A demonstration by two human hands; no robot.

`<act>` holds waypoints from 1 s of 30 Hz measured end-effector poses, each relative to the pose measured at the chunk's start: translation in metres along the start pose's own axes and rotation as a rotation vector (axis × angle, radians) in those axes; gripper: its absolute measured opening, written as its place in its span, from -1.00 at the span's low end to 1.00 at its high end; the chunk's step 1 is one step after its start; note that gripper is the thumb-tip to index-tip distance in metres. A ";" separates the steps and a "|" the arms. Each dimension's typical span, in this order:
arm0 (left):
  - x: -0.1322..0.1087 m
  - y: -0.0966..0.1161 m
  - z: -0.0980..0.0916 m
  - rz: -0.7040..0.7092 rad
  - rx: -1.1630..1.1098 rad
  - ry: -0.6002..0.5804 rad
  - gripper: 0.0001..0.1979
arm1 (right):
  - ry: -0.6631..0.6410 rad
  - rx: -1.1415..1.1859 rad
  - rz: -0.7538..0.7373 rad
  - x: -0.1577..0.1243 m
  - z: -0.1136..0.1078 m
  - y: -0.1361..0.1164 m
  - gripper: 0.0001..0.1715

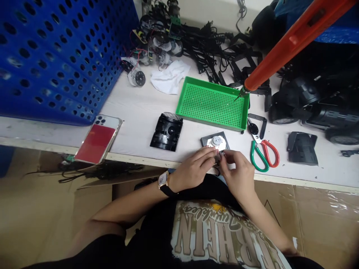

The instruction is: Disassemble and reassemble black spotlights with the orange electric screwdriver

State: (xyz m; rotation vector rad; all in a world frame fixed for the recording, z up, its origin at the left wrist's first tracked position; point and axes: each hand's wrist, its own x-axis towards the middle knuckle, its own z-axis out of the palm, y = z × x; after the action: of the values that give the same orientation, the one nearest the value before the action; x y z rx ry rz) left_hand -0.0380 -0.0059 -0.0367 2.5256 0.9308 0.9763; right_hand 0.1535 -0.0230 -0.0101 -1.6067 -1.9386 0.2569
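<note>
From where I stand, the work table point(134, 106) is a long pale surface against a light wall point(204, 11), with a yellowish floor point(33, 209) at lower left and brown cardboard point(322, 220) below on the right. At its near edge lies one square dark part point(215, 141), topped by one round pale disc point(217, 140). The left hand point(194, 168) and right hand point(238, 172) meet there, fingers bent and tips drawn together; I cannot tell whether either grips anything.

I count one blue crate point(64, 63), one green tray point(209, 122) with small bits in it, one phone point(98, 141) with a red panel, one white cloth point(169, 76) and one black casing point(166, 130). One orange screwdriver point(286, 52) slants over the tray's right end. To the right is one pair of snips point(258, 141), with one green and one red handle. Black cords point(207, 48) and dark housings point(322, 108) are heaped too thickly to count.

One watch point(163, 180) circles the left wrist, its dial too small to read. On the shirt point(210, 235), large letters appear upside down; I make out "RHEIN", with smaller script beside it.
</note>
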 end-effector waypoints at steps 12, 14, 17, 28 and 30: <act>0.006 -0.001 -0.004 0.018 0.010 -0.062 -0.65 | -0.120 0.063 -0.329 0.003 -0.010 0.023 -0.84; 0.007 0.000 -0.004 0.024 0.019 -0.051 -0.67 | -0.111 0.074 -0.343 0.003 -0.013 0.025 -0.82; 0.007 0.001 -0.002 0.006 0.011 -0.042 -0.67 | -0.029 0.052 -0.280 -0.002 -0.010 0.023 -0.78; 0.010 -0.003 -0.007 0.027 0.012 -0.029 -0.70 | -0.113 0.020 -0.214 -0.004 -0.010 0.008 -0.81; 0.009 -0.002 -0.006 0.035 0.040 -0.038 -0.71 | -0.137 -0.006 -0.221 0.006 -0.021 0.018 -0.88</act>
State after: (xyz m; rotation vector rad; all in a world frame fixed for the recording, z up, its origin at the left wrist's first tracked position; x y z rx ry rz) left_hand -0.0377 0.0016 -0.0292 2.5920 0.9074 0.9253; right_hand 0.1800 -0.0175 -0.0005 -1.3943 -2.2029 0.2771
